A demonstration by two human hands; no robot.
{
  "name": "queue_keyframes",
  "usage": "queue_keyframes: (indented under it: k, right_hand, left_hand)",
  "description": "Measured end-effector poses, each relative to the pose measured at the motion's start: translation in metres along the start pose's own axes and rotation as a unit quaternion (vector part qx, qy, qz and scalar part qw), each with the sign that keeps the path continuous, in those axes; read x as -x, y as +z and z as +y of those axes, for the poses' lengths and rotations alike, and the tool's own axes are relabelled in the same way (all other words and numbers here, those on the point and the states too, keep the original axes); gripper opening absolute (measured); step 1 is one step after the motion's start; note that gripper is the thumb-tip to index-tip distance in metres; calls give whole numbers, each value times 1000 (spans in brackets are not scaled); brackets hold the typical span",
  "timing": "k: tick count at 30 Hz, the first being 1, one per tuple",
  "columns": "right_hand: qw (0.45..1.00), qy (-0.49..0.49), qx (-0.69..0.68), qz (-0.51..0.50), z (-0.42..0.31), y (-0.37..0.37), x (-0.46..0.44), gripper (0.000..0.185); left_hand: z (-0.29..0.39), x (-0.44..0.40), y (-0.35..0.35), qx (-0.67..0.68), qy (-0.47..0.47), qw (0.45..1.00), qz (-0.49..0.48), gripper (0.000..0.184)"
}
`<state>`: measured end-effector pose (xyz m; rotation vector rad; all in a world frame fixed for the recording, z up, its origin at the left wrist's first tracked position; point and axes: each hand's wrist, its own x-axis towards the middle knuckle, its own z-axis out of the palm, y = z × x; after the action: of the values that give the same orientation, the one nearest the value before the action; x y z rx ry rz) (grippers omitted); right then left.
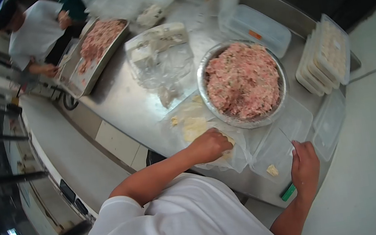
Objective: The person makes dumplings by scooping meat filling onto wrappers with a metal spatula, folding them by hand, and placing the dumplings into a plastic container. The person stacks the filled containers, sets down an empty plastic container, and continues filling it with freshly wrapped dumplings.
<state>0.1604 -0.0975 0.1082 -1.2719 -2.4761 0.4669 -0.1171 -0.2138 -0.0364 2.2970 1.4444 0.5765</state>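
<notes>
My left hand [211,145], fingers curled together, is over the plastic sheet with pale yellow wrappers [195,127]; a bit of yellow shows at its fingertips, but what it grips is unclear. Between the fingers of my right hand [305,161] is a thin stick-like tool [286,136], its tip pointing up and left over a clear plastic lid. Beyond both hands stands a round metal bowl [201,82] heaped with pink minced filling [242,80]. A small yellow piece [272,170] lies left of my right hand.
Stacked clear containers [324,54] stand at the right, with a lidded box [257,29] behind the bowl. Plastic bags [159,53] lie left of it. At the far left, a co-worker [35,36] stands by a meat tray [113,54]. A green object [288,192] lies near my right wrist.
</notes>
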Motion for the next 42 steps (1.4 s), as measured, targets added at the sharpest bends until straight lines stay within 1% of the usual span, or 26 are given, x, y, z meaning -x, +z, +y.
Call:
queue_keyframes:
  k: [2,3,4,5,6,7,8,9,10,11,13,15,16,18,19,20,21,25,27,28,30,34,36,38,40,42]
  right_hand:
    - [998,13,59,-9,0,-8,-12,25]
    - [989,-17,145,-27,-1,-10,-24,22]
    - [971,-48,229,-50,-2,-9,-36,20]
    - [970,-43,232,-52,-5,-6,-49,20]
    - [960,-76,259,-75,-8,1,-62,16]
    - [946,-109,287,-100,-10,7,-70,14]
    - [944,-105,295,-105,-11,16,-74,14]
    - [938,-153,285,-123,-12,26,-77,11]
    - [930,-201,275,-139,-14,29,-83,11]
    - [927,-204,282,-139,-17,23,-91,11]
    - [923,-221,255,-185,-30,10,-106,14]
    - [925,-210,259,-180,-30,6,-117,14]
    - [930,-190,260,-177,-29,6,-118,15]
    - [930,-195,256,-177,-22,20,-118,15]
    - [931,-198,252,-174,-19,24,-116,16]
    - [930,-199,254,-175,-18,25,-116,16]
    - [926,-200,248,-204,-19,26,-116,16]
    - [936,-205,179,-223,-14,16,-122,17]
    - [934,-197,213,-209,-9,16,-121,18]
    - [931,-185,246,-196,-6,18,-118,18]
    - [931,-191,235,-203,-1,26,-109,18]
    - [945,-172,180,-213,-1,31,-95,20]
    - [957,-172,136,-187,3,32,-86,21]
    - [966,-178,95,-162,10,34,-77,24]
    - [969,-180,-63,-157,20,42,-61,28]
    - [969,-168,-107,-143,13,59,-38,28]
  left_hand:
    - [6,-1,-24,91,-62,992,54,8]
    - [6,-1,-35,95,-53,993,51,8]
    - [7,1,-44,250,-136,957,51,9]
    - [4,6,-49,397,-217,891,48,12]
    - [-2,12,-50,403,-213,889,45,12]
    - [-9,18,-49,596,-230,766,71,15]
    - [-14,22,-48,759,-236,600,92,18]
    - [-16,24,-54,765,-230,594,91,18]
    - [-16,23,-65,813,-223,522,134,19]
    - [-14,22,-72,851,-213,445,177,20]
    - [-4,25,-72,852,-194,427,231,28]
    - [10,30,-67,830,-209,376,356,34]
    - [14,32,-59,830,-211,372,358,34]
    - [19,34,-42,764,-285,438,377,38]
    - [21,37,-39,766,-285,435,378,38]
    - [22,40,-37,649,-329,598,337,33]
    - [23,42,-38,502,-359,735,282,28]
    - [22,42,-51,443,-342,771,305,25]
    - [21,31,-54,609,-380,593,365,29]
    - [20,29,-50,607,-379,594,367,29]
    - [10,26,-29,718,-405,411,389,32]
    - [7,14,0,779,-364,380,341,34]
    - [10,4,11,792,-399,316,337,32]
    - [7,-2,18,813,-383,301,318,33]
    - [7,-5,19,832,-366,283,305,34]
    - [7,-6,17,852,-339,272,293,36]
